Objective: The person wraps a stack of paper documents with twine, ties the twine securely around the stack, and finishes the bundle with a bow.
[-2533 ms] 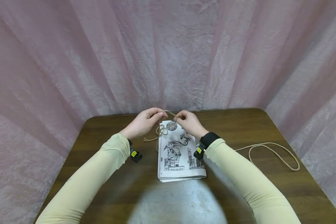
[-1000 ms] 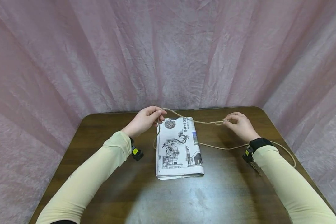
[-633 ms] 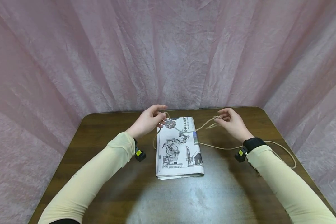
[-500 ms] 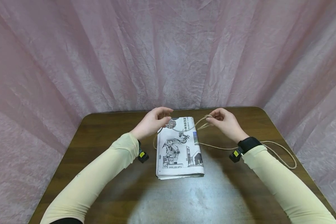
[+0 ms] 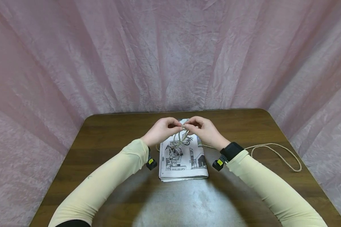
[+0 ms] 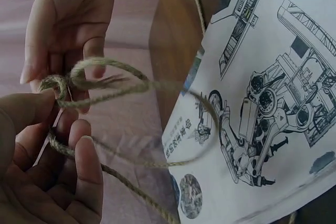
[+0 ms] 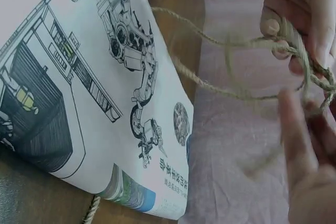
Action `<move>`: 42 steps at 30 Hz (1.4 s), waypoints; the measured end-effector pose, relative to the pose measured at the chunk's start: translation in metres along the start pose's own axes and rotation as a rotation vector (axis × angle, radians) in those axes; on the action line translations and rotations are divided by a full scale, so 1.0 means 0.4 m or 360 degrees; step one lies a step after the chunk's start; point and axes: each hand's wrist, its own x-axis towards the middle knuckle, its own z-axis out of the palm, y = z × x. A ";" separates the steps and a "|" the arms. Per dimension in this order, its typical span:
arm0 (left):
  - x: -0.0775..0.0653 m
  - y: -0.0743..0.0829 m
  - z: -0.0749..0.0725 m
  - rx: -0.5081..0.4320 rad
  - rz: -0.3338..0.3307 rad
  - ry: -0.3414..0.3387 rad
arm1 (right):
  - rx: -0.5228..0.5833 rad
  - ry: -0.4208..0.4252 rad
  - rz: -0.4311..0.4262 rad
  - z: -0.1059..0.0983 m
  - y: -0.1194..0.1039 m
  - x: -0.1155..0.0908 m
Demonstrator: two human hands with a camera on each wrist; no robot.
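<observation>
Above a folded stack of newspaper (image 5: 184, 174), my two hands meet at a length of jute rope (image 5: 179, 138). My left hand (image 5: 160, 130) pinches it between thumb and forefinger, and in the left wrist view a strand also runs across its curled fingers (image 6: 58, 182). Close against it, my right hand (image 5: 206, 130) pinches the rope near a small loop (image 6: 107, 69). In the right wrist view, twisted strands (image 7: 304, 64) cross between the hands, partly blurred. Whether they form a knot I cannot tell. The newspaper's upper part is partly hidden behind the hands.
The rope's slack (image 5: 284, 159) lies curved on the wooden table (image 5: 116, 176) at the right, reaching the newspaper's right side. A pink curtain (image 5: 184, 56) hangs behind the table's back edge. Each wrist wears a small black camera (image 5: 151, 163).
From being apart, both hands have come together over the newspaper. My right hand has moved left, bringing the looped rope to my left hand, which has shifted slightly right.
</observation>
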 end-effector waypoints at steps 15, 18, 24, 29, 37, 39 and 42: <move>-0.006 -0.021 -0.010 -0.0097 -0.0088 -0.0034 | -0.0434 0.0116 -0.0100 0.004 -0.006 0.006; -0.007 -0.024 -0.008 -0.0116 -0.0092 -0.0035 | -0.0399 0.0094 0.0000 0.010 -0.003 0.007; -0.005 -0.032 -0.017 -0.0224 -0.0151 0.0052 | -0.0311 0.0137 0.0168 -0.001 0.015 0.000; -0.006 -0.037 -0.021 -0.0284 -0.0171 0.0061 | -0.0261 0.0105 0.0177 0.007 0.018 0.001; -0.002 -0.038 -0.008 -0.0280 -0.0160 0.0040 | -0.0304 0.0111 0.0066 0.026 0.036 -0.001; -0.002 -0.038 -0.008 -0.0277 -0.0164 0.0048 | -0.0299 0.0089 0.0049 0.029 0.044 -0.002; -0.003 -0.040 -0.008 -0.0285 -0.0158 0.0039 | -0.0300 0.0063 0.0024 0.033 0.048 -0.001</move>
